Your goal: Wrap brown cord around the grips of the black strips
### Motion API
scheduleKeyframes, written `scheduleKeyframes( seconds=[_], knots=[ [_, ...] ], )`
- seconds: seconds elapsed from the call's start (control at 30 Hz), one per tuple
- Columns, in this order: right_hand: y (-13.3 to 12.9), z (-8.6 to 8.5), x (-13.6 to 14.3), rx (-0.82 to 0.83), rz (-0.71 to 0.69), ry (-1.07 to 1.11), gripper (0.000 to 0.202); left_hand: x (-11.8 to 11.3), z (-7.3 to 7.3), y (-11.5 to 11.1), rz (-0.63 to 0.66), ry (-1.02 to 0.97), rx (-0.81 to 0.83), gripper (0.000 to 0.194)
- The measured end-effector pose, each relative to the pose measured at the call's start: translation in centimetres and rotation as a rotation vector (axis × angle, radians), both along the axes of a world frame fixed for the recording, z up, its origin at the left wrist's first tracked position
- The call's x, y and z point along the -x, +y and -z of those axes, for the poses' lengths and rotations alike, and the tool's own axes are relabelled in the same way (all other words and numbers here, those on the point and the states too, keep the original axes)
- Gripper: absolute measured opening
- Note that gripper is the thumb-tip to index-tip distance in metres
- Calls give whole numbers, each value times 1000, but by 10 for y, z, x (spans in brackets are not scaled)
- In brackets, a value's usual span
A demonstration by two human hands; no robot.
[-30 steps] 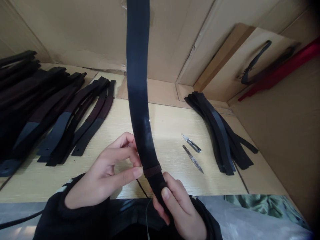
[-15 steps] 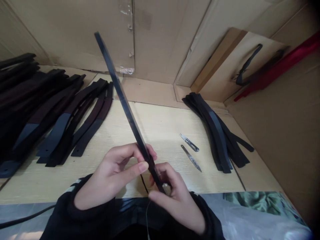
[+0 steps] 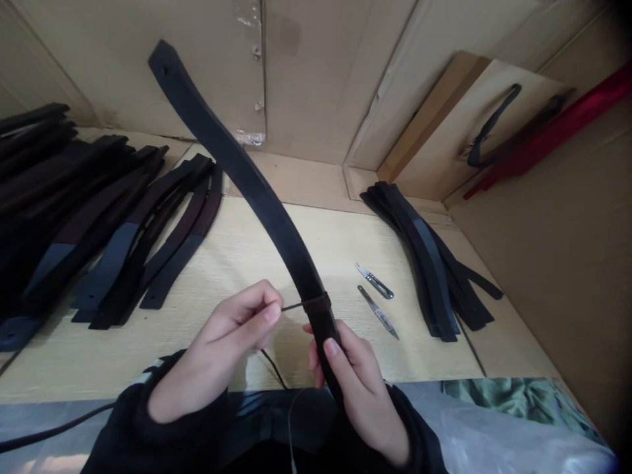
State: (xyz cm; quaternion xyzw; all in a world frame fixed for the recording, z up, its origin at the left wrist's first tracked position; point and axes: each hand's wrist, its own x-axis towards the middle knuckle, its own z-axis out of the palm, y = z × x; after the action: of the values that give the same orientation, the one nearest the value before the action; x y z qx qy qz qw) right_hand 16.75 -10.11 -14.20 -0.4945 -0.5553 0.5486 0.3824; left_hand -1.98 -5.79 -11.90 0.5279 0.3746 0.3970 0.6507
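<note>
A long, dark curved strip (image 3: 266, 204) with a small hole near its far end rises from my right hand up and to the left. My right hand (image 3: 358, 375) is closed around its lower part, thumb on top. My left hand (image 3: 241, 322) pinches a thin dark cord (image 3: 292, 307) that runs taut to the strip, where a dark band of it (image 3: 317, 303) wraps around. The cord's loose part hangs below my left hand toward my lap.
Many similar dark strips (image 3: 113, 243) lie piled at the left, and a smaller bundle (image 3: 424, 263) lies at the right. Thread snips (image 3: 375, 282) and a pointed metal blade (image 3: 378, 313) rest on the table (image 3: 237, 263). Cardboard walls (image 3: 316, 79) enclose the back and right.
The strip has rotated from edge-on to show its broad face, its far end moving left and up. My left hand has come off the strip and pulled the cord out leftward.
</note>
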Motion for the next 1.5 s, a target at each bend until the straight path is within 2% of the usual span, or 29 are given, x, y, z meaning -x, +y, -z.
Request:
scheduleKeyframes(
  seconds=[0.17, 0.37, 0.6, 0.7, 0.83, 0.97, 1.03, 1.1, 1.17, 1.27, 1.37, 1.5],
  knots=[
    [-1, 1, 2, 81, -12, 176, 30, -4, 0, 0, -54, 102, -121, 27],
    [-1, 2, 2, 164, -53, 417, 27, -7, -4, 0, -112, 169, -164, 21],
    [-4, 11, 2, 255, -190, 639, 29, -3, 7, 5, -34, 58, -51, 22],
    [-5, 14, 2, 317, -281, 755, 29, -2, 12, 7, -8, -26, 5, 14],
    [-3, 20, 5, 407, -421, 984, 29, -2, 11, 9, 71, -103, 82, 37],
    [0, 33, 13, 462, -695, 1311, 39, -4, 2, 11, 112, -120, 89, 23],
    [1, 36, 14, 491, -759, 1391, 38, -5, -2, 10, 83, -133, 97, 16],
    [2, 33, 12, 519, -709, 1271, 37, -6, -3, 10, 64, -176, 113, 15],
    [4, 26, 8, 509, -600, 1015, 36, -6, -1, 8, 55, -232, 129, 16],
    [5, 15, 2, 372, -426, 581, 34, -4, 4, 7, 21, -271, 159, 18],
    [4, 8, 1, 202, -251, 225, 29, -3, 8, 7, -67, -249, 157, 18],
    [0, 9, 2, 76, -30, -58, 39, -3, 8, 8, -193, -170, 134, 19]
  ],
)
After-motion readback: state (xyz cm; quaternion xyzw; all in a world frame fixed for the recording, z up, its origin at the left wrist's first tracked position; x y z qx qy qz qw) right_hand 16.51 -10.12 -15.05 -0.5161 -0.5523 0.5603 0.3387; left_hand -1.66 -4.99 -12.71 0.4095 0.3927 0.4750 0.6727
